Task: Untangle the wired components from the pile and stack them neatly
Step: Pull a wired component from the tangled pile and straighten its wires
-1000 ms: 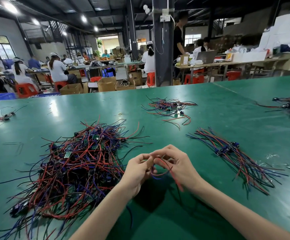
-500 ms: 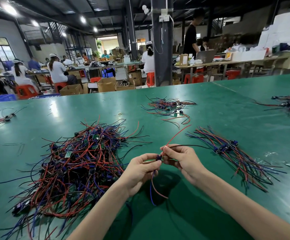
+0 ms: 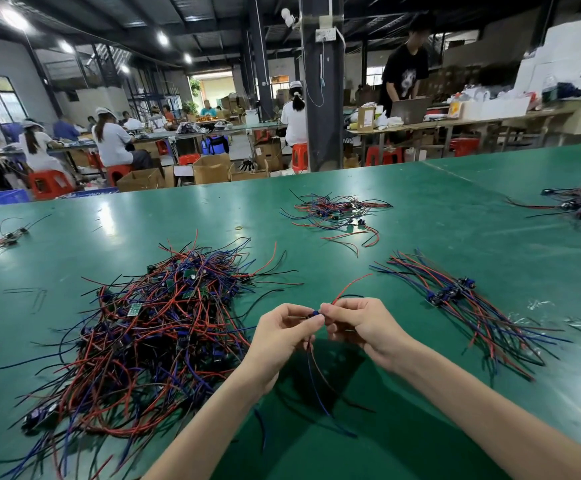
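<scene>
Red and blue leads (image 3: 313, 367) look limp and light, so I judge the rigid body the best hold; my left hand (image 3: 278, 332) and right hand (image 3: 363, 323) both pinch the wired component (image 3: 314, 314) there.

A green table (image 3: 420, 216) fills the near scene, with a small rubber band (image 3: 239, 228) lying on it. Beyond its far edge stand open cardboard boxes (image 3: 211, 169) and a dark pillar (image 3: 320, 98). Far left, a seated worker in white (image 3: 112, 140) faces a bench, near a red stool (image 3: 50, 183). Far right, a person in a black shirt (image 3: 405, 74) stands over a laptop (image 3: 408, 110).
</scene>
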Demonstrator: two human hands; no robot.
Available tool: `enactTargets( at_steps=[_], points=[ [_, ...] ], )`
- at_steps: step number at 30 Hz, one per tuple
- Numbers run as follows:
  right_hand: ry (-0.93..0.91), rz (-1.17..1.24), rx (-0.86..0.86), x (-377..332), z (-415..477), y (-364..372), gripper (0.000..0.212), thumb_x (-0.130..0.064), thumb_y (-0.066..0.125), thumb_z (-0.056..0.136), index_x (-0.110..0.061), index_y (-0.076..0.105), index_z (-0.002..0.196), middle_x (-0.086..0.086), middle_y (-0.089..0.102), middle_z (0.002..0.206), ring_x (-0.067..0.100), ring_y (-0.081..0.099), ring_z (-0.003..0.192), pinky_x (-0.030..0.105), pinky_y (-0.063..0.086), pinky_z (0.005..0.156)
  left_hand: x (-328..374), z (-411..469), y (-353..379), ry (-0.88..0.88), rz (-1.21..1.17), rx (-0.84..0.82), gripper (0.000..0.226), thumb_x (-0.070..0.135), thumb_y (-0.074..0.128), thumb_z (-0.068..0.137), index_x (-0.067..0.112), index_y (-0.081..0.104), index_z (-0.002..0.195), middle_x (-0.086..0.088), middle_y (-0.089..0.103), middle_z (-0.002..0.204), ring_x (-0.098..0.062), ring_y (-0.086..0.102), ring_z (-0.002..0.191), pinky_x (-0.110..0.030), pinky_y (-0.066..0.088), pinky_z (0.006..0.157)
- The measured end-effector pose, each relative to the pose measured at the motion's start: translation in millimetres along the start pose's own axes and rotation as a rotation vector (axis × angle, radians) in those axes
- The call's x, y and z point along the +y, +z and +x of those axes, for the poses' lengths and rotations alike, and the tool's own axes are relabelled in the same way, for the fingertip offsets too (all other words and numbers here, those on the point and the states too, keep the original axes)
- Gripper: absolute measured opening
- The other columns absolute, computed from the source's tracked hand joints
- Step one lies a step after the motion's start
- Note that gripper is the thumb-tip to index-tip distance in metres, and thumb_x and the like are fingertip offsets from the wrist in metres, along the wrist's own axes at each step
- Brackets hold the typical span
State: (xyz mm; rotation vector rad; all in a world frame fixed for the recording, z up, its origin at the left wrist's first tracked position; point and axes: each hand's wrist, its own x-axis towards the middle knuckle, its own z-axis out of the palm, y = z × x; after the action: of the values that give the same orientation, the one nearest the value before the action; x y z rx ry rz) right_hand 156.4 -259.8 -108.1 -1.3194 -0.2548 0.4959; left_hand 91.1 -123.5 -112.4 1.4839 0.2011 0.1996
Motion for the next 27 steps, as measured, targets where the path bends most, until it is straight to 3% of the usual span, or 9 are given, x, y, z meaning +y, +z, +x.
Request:
enactTargets(
  at_steps=[4, 20, 27],
  points=[
    [-0.031, 0.001, 0.012, 0.2, -0.8, 0.8, 0.016, -0.003, 0.068, 0.082, -0.003, 0.064, 0.066, 0.003, 0.059, 0.054, 0.009, 0.051, 0.047, 0.019, 0.048, 0.049, 1.0, -0.9, 1.2, -0.035, -0.066, -0.011, 0.008, 0.005, 0.067, 0.084, 0.002, 0.06, 0.089, -0.01, 0.062, 0.074, -0.007, 0.056, 0.052, -0.018, 0.048, 0.054],
    [0.124, 0.091, 0.046, -1.0, 4.5, -5.5, 0.007, 0.006, 0.068, 0.077, -0.001, 0.069, 0.076, 0.006, 0.06, 0.06, 0.008, 0.051, 0.044, 0.02, 0.048, 0.045, -4.6, -4.9, 6.7, -0.061, -0.115, -0.058, 0.008, -0.001, 0.067, 0.082, 0.004, 0.061, 0.085, -0.004, 0.061, 0.066, -0.01, 0.057, 0.054, -0.018, 0.047, 0.052],
    [0.145, 0.153, 0.049, -2.4, 6.1, -6.0, 0.011, 0.008, 0.067, 0.077, -0.001, 0.063, 0.072, 0.003, 0.058, 0.053, 0.007, 0.047, 0.038, 0.018, 0.045, 0.041, -1.4, -8.2, 10.5, -0.097, -0.201, -0.058, 0.008, -0.002, 0.066, 0.083, 0.002, 0.059, 0.084, -0.008, 0.061, 0.066, -0.011, 0.057, 0.052, -0.018, 0.047, 0.048]
  ],
)
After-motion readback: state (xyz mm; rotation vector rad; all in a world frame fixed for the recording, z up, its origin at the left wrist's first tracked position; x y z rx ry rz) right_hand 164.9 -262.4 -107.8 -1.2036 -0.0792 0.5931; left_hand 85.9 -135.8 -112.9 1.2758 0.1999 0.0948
